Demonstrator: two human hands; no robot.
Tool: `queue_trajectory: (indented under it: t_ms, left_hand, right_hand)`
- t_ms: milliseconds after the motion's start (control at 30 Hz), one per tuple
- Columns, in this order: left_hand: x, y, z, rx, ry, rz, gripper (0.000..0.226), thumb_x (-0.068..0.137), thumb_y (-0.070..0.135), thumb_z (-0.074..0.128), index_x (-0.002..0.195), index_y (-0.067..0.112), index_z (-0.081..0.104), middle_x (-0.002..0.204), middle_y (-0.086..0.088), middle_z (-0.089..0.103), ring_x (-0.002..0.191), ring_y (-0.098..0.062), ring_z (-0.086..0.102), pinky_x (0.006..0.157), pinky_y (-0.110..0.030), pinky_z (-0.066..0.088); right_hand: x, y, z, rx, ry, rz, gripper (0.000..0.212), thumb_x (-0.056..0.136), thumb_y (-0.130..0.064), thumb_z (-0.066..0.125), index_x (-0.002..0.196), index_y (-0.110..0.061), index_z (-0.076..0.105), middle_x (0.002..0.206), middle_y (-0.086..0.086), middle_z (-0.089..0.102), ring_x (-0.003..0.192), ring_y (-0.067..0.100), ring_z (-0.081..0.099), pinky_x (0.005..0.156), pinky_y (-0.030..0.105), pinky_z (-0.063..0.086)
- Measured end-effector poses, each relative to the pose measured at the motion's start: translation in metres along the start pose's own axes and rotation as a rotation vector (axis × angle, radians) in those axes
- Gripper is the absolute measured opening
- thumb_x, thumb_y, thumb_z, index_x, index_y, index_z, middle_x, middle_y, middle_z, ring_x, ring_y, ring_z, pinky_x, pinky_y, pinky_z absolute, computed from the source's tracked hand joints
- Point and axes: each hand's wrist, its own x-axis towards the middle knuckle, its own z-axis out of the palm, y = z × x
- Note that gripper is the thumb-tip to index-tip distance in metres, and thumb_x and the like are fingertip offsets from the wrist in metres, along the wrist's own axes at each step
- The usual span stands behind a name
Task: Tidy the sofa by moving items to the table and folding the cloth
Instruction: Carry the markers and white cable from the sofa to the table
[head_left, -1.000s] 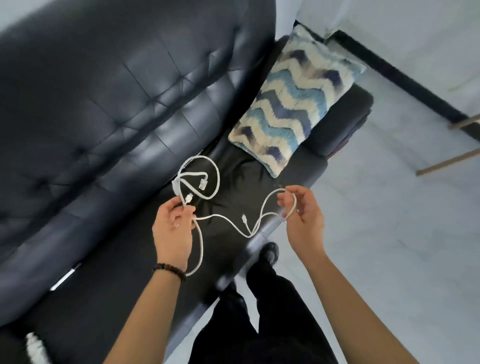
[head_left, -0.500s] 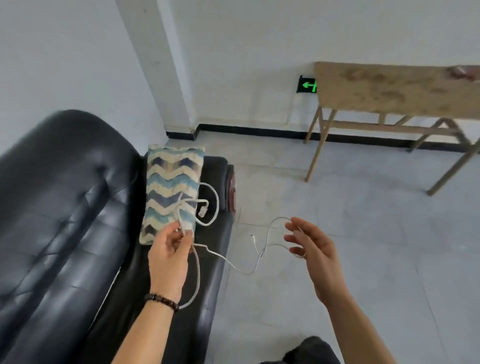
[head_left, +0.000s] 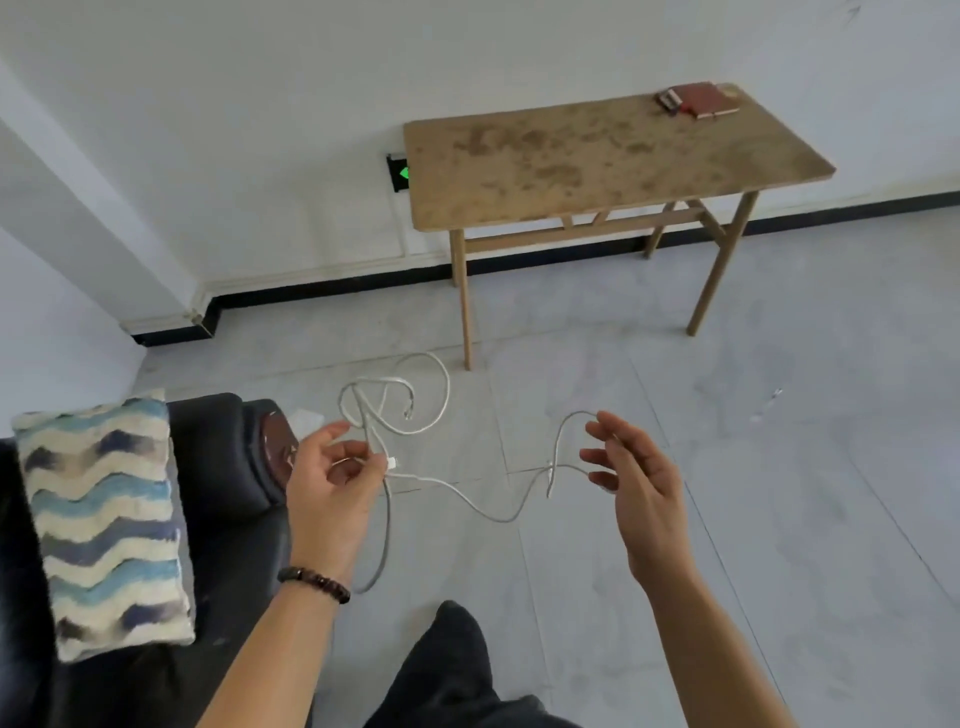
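Since half a second before, I had turned from the sofa (head_left: 228, 467) toward the desk (head_left: 597, 161), so its whole top came into view and the cable (head_left: 467, 499) hung over the floor instead of over the seat. My left hand (head_left: 332, 488) pinched the cable between thumb and fingertips near a white plug, with loops rising above it and a long tail drooping below. My right hand (head_left: 639, 483) was open, fingers loose and spread, a loop of the cable draped on them. The cable sagged between both hands, on the near side of the desk, short of its front left leg. The sofa arm and a zigzag cushion (head_left: 104, 519) lay near and left of the desk. A red book (head_left: 709, 100) rested at the desk's far right corner.
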Motion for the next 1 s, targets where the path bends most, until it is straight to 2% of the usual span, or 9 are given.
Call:
queue_trajectory:
  t_ms: [100,167,267,367,500,667,800,867,1000]
  left_hand:
    - [0.042,-0.006,0.066,0.035,-0.03,-0.034,0.04,0.081,0.001,0.069,0.114,0.02,0.059,0.087,0.0,0.064,0.074,-0.013,0.06,0.07,-0.023,0.052]
    - [0.074,-0.011,0.117,0.057,-0.034,-0.032,0.028,0.084,0.006,0.067,0.109,0.018,0.063,0.08,-0.005,0.064,0.071,-0.018,0.059,0.07,-0.027,0.051]
    - [0.132,-0.006,0.209,0.122,-0.049,-0.002,0.011,0.089,0.016,0.066,0.099,0.011,0.067,0.069,-0.007,0.066,0.062,-0.018,0.06,0.061,-0.019,0.049]
    - [0.179,0.015,0.281,0.155,-0.087,0.021,0.013,0.091,0.021,0.063,0.095,0.009,0.066,0.068,-0.002,0.065,0.064,-0.019,0.063,0.061,-0.031,0.053]
    - [0.253,0.069,0.387,0.213,-0.159,0.112,0.033,0.093,0.035,0.06,0.074,0.007,0.065,0.062,-0.004,0.062,0.062,-0.022,0.058,0.058,-0.032,0.043]
    - [0.325,0.127,0.519,0.052,-0.315,0.012,0.031,0.091,0.038,0.062,0.063,0.027,0.071,0.058,-0.005,0.048,0.058,-0.018,0.041,0.057,-0.032,0.036]
    - [0.374,0.146,0.622,0.009,-0.319,0.06,0.013,0.089,0.031,0.066,0.079,0.024,0.072,0.061,-0.002,0.056,0.054,-0.011,0.048,0.052,-0.022,0.044]
    - [0.398,0.151,0.672,0.007,-0.34,0.063,0.009,0.091,0.025,0.065,0.088,0.02,0.072,0.07,-0.004,0.063,0.056,-0.009,0.055,0.052,-0.023,0.048]
    - [0.439,0.175,0.759,0.039,-0.334,0.02,0.01,0.091,0.024,0.065,0.083,0.023,0.071,0.069,-0.002,0.066,0.057,-0.012,0.063,0.055,-0.028,0.054]
  right_hand:
    - [0.065,-0.007,-0.021,0.003,0.051,0.002,0.032,0.102,-0.004,0.043,0.111,-0.021,0.068,0.105,-0.004,0.073,0.083,0.011,0.068,0.068,0.021,0.052]
    - [0.114,-0.01,-0.032,-0.012,0.064,0.005,0.032,0.102,-0.004,0.043,0.11,-0.022,0.068,0.106,-0.004,0.073,0.082,0.011,0.068,0.067,0.02,0.052]
    - [0.204,-0.024,-0.051,-0.065,0.1,-0.019,0.032,0.102,-0.005,0.043,0.112,-0.022,0.068,0.108,-0.003,0.073,0.082,0.011,0.068,0.068,0.02,0.052]
    - [0.278,-0.056,-0.068,-0.122,0.15,-0.026,0.032,0.102,-0.005,0.044,0.112,-0.024,0.067,0.108,-0.004,0.072,0.082,0.011,0.068,0.07,0.025,0.051]
    - [0.376,-0.119,-0.103,-0.104,0.275,-0.088,0.033,0.102,-0.006,0.044,0.111,-0.026,0.067,0.107,-0.006,0.072,0.083,0.012,0.068,0.072,0.027,0.051]
    - [0.48,-0.154,-0.145,-0.006,0.396,-0.103,0.031,0.102,-0.007,0.045,0.108,-0.027,0.069,0.107,-0.004,0.072,0.081,0.012,0.069,0.067,0.022,0.054]
    - [0.579,-0.147,-0.183,0.061,0.442,-0.052,0.03,0.102,-0.007,0.045,0.108,-0.025,0.069,0.107,-0.004,0.072,0.081,0.013,0.069,0.066,0.025,0.055]
    - [0.636,-0.144,-0.204,0.114,0.498,-0.011,0.029,0.102,-0.007,0.046,0.107,-0.025,0.068,0.105,-0.003,0.072,0.08,0.014,0.068,0.063,0.025,0.055]
    - [0.75,-0.167,-0.246,0.229,0.49,0.087,0.028,0.101,-0.008,0.048,0.103,-0.025,0.07,0.103,0.001,0.072,0.081,0.015,0.068,0.069,0.027,0.056]
